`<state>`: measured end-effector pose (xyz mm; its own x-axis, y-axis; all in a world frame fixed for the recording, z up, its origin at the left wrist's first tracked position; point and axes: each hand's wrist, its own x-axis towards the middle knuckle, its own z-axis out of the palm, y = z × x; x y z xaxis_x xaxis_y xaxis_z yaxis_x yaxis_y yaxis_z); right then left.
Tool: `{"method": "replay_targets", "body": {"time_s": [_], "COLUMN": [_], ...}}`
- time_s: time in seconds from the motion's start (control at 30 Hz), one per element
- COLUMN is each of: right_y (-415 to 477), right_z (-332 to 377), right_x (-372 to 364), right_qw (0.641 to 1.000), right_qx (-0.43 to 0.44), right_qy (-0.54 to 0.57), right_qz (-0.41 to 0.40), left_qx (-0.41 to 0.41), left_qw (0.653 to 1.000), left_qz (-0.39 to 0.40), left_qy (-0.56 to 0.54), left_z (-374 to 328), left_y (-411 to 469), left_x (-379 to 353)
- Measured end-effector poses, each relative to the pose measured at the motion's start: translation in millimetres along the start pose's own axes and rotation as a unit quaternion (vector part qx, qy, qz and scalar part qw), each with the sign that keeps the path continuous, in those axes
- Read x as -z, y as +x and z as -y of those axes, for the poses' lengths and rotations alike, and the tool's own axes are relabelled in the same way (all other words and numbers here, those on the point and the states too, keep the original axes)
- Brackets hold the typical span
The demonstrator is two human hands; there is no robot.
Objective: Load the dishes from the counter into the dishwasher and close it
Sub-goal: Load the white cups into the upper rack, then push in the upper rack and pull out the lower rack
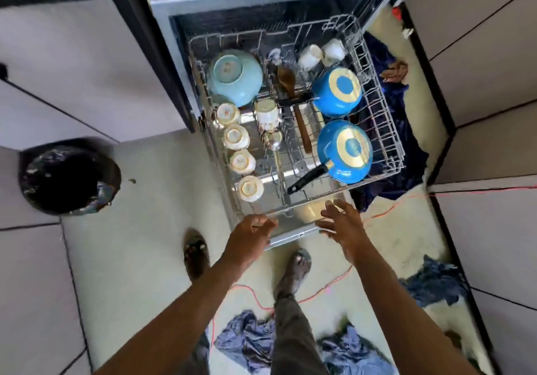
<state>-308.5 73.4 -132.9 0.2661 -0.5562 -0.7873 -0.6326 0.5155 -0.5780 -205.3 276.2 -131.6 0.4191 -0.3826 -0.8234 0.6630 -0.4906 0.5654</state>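
So loading looks done: left hand [251, 228] curls at the front rim of the rack [388, 142] (grip unclear), right hand [341, 225] spread and empty, next up pushing it in.

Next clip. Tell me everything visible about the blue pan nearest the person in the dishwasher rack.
The blue pan lies upside down and tilted in the right half of the pulled-out wire rack, resting on its tines. The body looks like glossy blue enamel; the base shows a pale gold ring round a blue centre. Its black handle points toward the rack's front left. A matching pan sits just behind.
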Motion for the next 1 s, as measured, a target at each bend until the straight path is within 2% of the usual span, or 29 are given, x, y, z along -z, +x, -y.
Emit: {"method": "replay_targets", "body": {"time_s": [0.07,0.17,0.23,0.33,0.43,0.53,0.63,0.77,0.9,1.0], "right_y": [20,57,83,122,149,162,169,182,206,233], "right_z": [-2,-5,-1,3,7,10,9,28,62,93], "right_x": [10,29,41,65,83,91,84,64,38,9], "right_qw": [0.997,0.991,0.992,0.998,0.995,0.989,0.985,0.986,0.980,0.979], "right_qx": [-0.060,-0.098,-0.083,0.013,0.059,0.079,0.114,0.122,0.159,0.179], "right_qy": [0.039,0.079,0.066,-0.010,-0.059,-0.087,-0.109,-0.077,-0.064,-0.024], "right_qz": [0.015,0.040,0.061,0.058,0.060,0.089,0.071,0.079,0.098,0.094], "left_qx": [0.054,0.071,0.082,0.072,0.065,0.053,0.025,-0.021,-0.071,-0.145], "left_qw": [0.996,0.977,0.953,0.923,0.908,0.904,0.909,0.914,0.894,0.882], "left_qz": [-0.012,-0.061,-0.111,-0.158,-0.202,-0.198,-0.207,-0.230,-0.275,-0.288], "left_qy": [-0.073,-0.193,-0.269,-0.343,-0.362,-0.375,-0.360,-0.334,-0.346,-0.343], "left_z": [13,20,16,12,12,11,12,-4,-38,-58], "left_y": [8,28,45,72,87,91,92,103,134,169], "left_x": [-21,-57,-77,-109,-122,-122,-119,-107,-90,-84]}}
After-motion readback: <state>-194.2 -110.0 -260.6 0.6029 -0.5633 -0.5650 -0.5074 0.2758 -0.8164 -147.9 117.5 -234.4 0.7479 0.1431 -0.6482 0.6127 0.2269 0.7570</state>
